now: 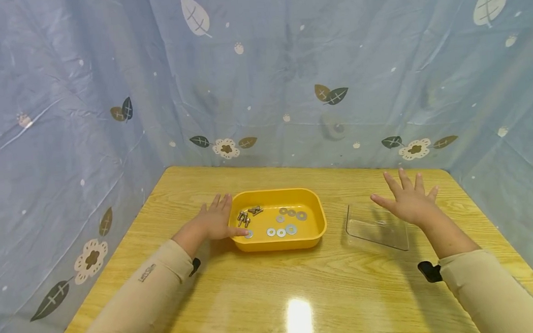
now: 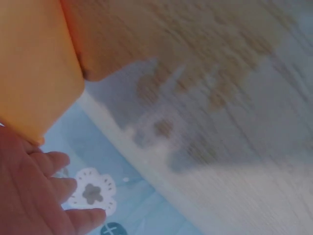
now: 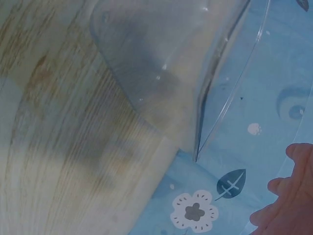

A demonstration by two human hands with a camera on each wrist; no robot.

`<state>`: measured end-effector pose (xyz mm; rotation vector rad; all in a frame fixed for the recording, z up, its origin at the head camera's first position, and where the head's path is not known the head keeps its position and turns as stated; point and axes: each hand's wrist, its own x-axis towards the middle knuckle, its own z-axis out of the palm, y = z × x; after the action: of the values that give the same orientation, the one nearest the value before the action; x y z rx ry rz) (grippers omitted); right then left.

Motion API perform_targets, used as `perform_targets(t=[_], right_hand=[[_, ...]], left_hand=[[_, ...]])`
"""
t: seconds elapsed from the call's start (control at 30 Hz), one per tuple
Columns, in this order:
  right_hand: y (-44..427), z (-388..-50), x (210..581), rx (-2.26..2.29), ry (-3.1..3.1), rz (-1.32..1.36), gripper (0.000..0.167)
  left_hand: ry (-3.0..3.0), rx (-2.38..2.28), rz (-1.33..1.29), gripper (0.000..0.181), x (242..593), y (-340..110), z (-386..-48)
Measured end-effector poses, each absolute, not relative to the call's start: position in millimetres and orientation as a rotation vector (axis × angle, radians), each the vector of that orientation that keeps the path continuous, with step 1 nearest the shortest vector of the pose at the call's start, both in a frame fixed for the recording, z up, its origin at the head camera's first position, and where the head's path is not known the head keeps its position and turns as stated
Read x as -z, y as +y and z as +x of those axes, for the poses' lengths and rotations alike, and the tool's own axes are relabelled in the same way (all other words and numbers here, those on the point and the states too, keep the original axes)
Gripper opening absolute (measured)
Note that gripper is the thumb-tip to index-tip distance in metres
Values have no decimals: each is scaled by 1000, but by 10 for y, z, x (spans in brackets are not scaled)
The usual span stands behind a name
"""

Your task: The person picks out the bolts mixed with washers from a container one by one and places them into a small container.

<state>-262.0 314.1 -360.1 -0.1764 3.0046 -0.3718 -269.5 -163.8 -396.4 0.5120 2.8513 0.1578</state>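
1. I set my clock on the yellow tray [image 1: 279,245], mid-table in the head view, twelve o'clock pointing away from the person.
2. The left hand [image 1: 215,223] is at nine o'clock, its straight fingers apart beside the tray's left end. Its thumb reaches over the rim towards eight o'clock; I cannot tell how firmly it touches.
3. Inside the tray, I see metal screws [image 1: 244,218] bunched between nine and ten o'clock.
4. Flat washers [image 1: 304,217] share the tray floor: a row of three near six o'clock, one at eight by the left thumb, and others from near the centre round to three.
5. The clear container [image 1: 376,231] sits on the wooden table [image 1: 247,300] between three and four o'clock, well apart from the tray.
6. The right hand [image 1: 408,203] is at three o'clock, fingers spread wide and holding nothing. It overlaps the container's far right part from the head; from the right wrist, I see its fingertips apart from the clear plastic.
7. A blue patterned curtain [image 1: 261,85] hangs behind the table at twelve o'clock and along both sides.
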Motion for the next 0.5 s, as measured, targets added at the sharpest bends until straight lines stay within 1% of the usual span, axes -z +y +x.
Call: perform_targets(t=[0.1,0.5], right_hand=[[3159,-2613,3603,397,2998,-167,91],[3119,-2656,3532,381,3023,-173,90]], left_hand=[[2856,-160,521,116,3963,-1618,-2726],[2860,-163,517,120,3981,-1588,-2778]])
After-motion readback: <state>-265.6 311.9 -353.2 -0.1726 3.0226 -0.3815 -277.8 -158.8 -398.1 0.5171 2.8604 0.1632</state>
